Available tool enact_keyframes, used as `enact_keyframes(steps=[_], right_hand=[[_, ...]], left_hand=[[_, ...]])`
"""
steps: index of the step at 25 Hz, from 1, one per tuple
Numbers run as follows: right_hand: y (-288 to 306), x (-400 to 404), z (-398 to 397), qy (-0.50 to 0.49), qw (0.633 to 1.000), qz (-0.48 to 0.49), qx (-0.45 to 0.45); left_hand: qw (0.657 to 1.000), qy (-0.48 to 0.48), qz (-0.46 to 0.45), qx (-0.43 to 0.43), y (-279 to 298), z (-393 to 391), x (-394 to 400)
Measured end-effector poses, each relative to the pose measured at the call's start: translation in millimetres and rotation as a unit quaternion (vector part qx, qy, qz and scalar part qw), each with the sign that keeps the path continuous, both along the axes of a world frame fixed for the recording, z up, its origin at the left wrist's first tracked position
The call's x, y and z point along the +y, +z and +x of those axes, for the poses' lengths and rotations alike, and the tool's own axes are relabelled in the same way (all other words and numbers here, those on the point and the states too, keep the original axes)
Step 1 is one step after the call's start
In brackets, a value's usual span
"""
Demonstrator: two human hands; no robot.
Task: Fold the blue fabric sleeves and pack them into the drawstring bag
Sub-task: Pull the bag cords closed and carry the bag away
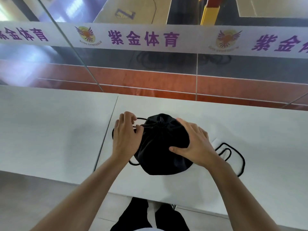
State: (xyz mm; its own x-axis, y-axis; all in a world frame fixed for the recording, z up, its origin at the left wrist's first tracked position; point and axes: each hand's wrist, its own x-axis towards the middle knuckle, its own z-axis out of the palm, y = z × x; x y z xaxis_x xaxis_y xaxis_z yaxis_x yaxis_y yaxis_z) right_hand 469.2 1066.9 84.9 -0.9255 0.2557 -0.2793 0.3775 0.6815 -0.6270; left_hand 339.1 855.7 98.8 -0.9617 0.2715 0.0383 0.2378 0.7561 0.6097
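Pinching the black cord [139, 118], the left hand [125, 135] works beside the cinched drawstring bag [160, 144] on the white worktop [216, 189]; right hand [194, 144] presses flat, fingers [183, 124] released.

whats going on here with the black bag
A person is closing a black fabric drawstring bag on a white table. The left hand pinches the black cord beside the cinched mouth, while the right hand lies flat on the bag. No blue sleeves are visible, so they may be inside.
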Motion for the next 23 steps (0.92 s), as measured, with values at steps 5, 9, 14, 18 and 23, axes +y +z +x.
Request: enact_keyframes(steps=[5,9,14,18,23], right_hand=[[-28.4,-6.0,11.2,-0.183,0.979,0.030,0.086],[-23.1,-20.7,15.0,-0.180,0.976,-0.087,0.087],[-1.0,-50.9,19.7,-0.103,0.982,-0.122,0.102],[14.9,-51.1,21.5,-0.118,0.952,-0.265,0.099],[12.5,7.2,2.4,-0.235,0.969,-0.044,0.066]], left_hand=[[0.964,-0.126,0.062,-0.227,-22.2,41.5,-10.8],[0.977,-0.145,0.054,-0.148,-28.0,33.0,14.0],[0.978,-0.203,0.016,-0.048,-10.4,-4.2,48.0],[0.996,-0.082,0.010,-0.028,14.7,-2.8,47.2],[0.992,-0.092,-0.035,-0.081,12.1,85.9,22.7]])
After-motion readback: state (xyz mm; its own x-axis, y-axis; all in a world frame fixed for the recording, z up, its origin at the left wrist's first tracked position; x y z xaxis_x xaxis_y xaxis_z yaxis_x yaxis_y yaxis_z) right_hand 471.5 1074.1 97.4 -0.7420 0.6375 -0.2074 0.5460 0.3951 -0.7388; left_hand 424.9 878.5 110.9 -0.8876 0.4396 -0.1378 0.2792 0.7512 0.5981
